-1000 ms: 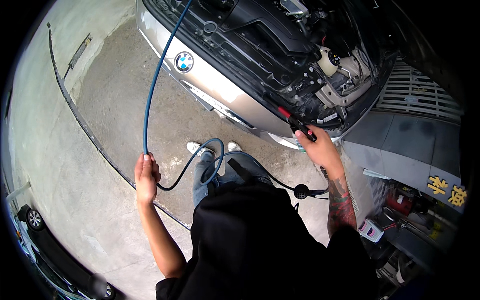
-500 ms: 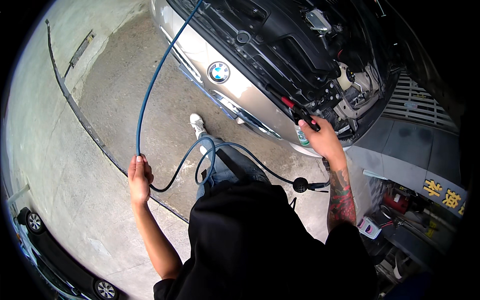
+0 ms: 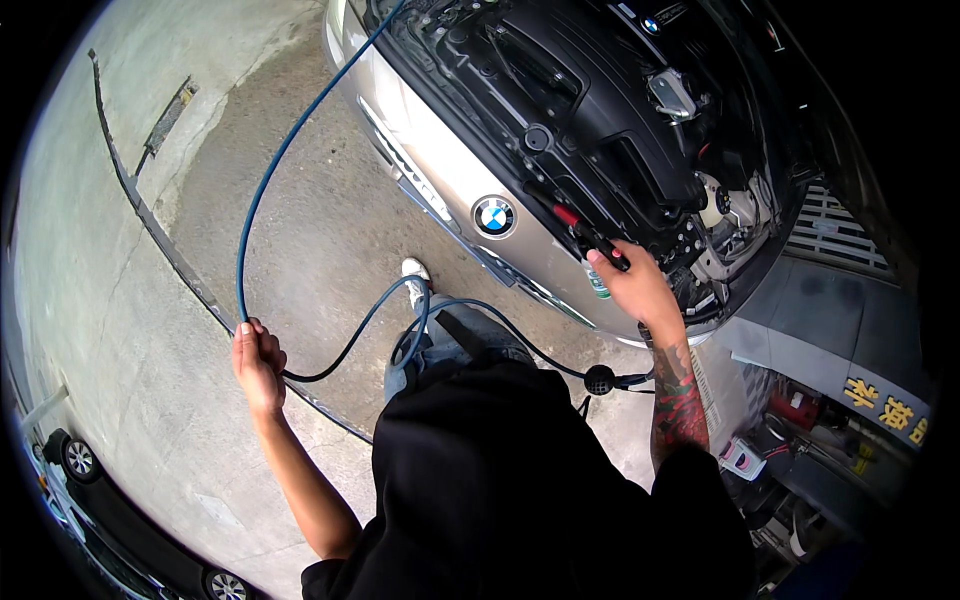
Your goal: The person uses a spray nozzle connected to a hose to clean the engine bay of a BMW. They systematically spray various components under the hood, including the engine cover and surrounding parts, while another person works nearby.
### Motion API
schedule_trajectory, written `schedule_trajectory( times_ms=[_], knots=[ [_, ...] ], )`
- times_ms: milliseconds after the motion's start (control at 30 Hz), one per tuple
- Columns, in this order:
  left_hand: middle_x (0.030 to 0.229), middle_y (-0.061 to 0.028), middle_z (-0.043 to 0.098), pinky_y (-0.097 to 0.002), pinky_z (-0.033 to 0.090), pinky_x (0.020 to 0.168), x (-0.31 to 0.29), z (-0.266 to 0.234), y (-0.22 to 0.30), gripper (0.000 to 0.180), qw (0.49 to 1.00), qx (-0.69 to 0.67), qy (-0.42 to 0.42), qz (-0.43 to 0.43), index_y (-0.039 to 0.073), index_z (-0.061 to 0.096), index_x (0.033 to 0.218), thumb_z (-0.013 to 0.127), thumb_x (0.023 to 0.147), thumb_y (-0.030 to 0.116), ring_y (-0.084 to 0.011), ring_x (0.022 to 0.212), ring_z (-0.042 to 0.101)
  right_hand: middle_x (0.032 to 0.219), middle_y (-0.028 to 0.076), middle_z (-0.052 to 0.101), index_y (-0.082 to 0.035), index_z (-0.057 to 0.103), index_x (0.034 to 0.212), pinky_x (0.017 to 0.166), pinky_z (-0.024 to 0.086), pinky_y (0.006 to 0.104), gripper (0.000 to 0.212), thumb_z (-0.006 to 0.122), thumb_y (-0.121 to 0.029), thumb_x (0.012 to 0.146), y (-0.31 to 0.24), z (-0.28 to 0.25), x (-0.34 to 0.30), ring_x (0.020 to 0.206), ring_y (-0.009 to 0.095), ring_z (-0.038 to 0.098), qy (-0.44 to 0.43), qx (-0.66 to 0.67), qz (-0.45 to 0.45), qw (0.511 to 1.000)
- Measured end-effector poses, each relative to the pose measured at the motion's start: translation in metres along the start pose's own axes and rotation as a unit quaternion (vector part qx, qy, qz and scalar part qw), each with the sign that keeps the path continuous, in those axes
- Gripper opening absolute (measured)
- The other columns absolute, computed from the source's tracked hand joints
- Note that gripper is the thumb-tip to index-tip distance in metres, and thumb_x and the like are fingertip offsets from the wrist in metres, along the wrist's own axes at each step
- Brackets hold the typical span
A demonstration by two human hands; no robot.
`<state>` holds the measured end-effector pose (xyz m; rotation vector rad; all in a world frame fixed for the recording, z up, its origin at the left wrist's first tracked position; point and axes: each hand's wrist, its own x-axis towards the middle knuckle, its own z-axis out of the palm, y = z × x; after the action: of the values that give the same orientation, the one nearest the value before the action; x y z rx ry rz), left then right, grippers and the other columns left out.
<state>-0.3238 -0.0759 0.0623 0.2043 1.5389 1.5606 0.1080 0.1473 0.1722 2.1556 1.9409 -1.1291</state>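
My left hand (image 3: pixel 258 365) is closed around a blue hose (image 3: pixel 262 190), low on the left, away from the car. From that grip one stretch of hose arcs up past the car's front corner, and another loops across in front of my legs. My right hand (image 3: pixel 640 290) grips a black spray gun (image 3: pixel 598 240) with a red nozzle and a small bottle (image 3: pixel 597 283) with a green-and-white label under it. The nozzle points over the front edge of the open engine bay (image 3: pixel 590 120) of a beige car (image 3: pixel 420 150). Whether the hose joins the gun is hidden.
A black ball-shaped piece (image 3: pixel 599 380) sits on the hose near my right forearm. At the right stands a grey bench (image 3: pixel 800 310) with tools and a red box (image 3: pixel 793 405) below. A floor channel (image 3: pixel 175 255) crosses the concrete at left; a dark car (image 3: pixel 130 530) is parked behind it.
My left hand has shifted outward to the left and slightly down with the hose, widening its arc. The spray gun has moved along the car's front toward its badge. The whole view has also shifted.
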Motion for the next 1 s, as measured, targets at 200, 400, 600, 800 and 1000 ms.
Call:
schedule_trajectory(
  times_ms=[200,400,600,800,1000],
  knots=[
    [0.062,0.0086,0.029,-0.0223,0.018,0.042,0.05,0.004,0.037,0.024,0.999,0.006,-0.017,0.033,0.012,0.05,0.091,0.044,0.105,0.031,-0.0028,0.05,0.024,0.077,0.016,0.062,0.004,0.067,0.103,0.07,0.046,0.036,0.047,0.065,-0.042,0.091,-0.047,0.006,0.039,0.072,0.025,0.058,-0.006,0.002,-0.03,1.0],
    [0.063,0.0085,0.029,-0.0221,0.018,0.043,0.108,0.008,0.076,0.024,0.998,-0.028,-0.019,0.057,0.013,0.05,0.092,0.045,0.105,0.032,-0.0028,0.05,0.022,0.075,0.015,0.06,0.005,0.066,0.1,0.068,0.045,0.0358,0.046,0.065,-0.04,0.091,-0.098,0.01,0.073,0.07,0.024,0.055,-0.005,-0.004,-0.035,0.999],
    [0.063,0.0084,0.029,-0.022,0.017,0.043,0.186,-0.01,0.122,0.023,0.997,-0.044,-0.026,0.061,0.012,0.049,0.092,0.045,0.105,0.031,-0.0032,0.05,0.022,0.076,0.016,0.062,0.004,0.066,0.1,0.068,0.045,0.0354,0.045,0.065,-0.039,0.091,-0.153,0.027,0.104,0.069,0.024,0.056,-0.004,-0.008,0.003,1.0],
    [0.063,0.0083,0.029,-0.0218,0.017,0.042,0.265,-0.028,0.169,0.023,0.998,-0.029,-0.04,0.045,0.012,0.049,0.092,0.044,0.105,0.03,-0.003,0.05,0.022,0.068,0.012,0.059,0.005,0.065,0.092,0.062,0.044,0.0352,0.04,0.063,-0.035,0.092,-0.225,0.045,0.121,0.062,0.022,0.053,0.039,0.047,0.005,0.998],
    [0.063,0.0083,0.029,-0.0218,0.018,0.042,0.336,-0.043,0.214,0.023,0.998,-0.006,-0.053,0.016,0.012,0.049,0.093,0.044,0.105,0.03,-0.0029,0.049,0.023,0.066,0.009,0.057,0.004,0.066,0.096,0.06,0.043,0.0336,0.042,0.064,-0.038,0.092,-0.287,0.059,0.149,0.06,0.018,0.053,0.044,0.059,0.023,0.997]
  ],
)
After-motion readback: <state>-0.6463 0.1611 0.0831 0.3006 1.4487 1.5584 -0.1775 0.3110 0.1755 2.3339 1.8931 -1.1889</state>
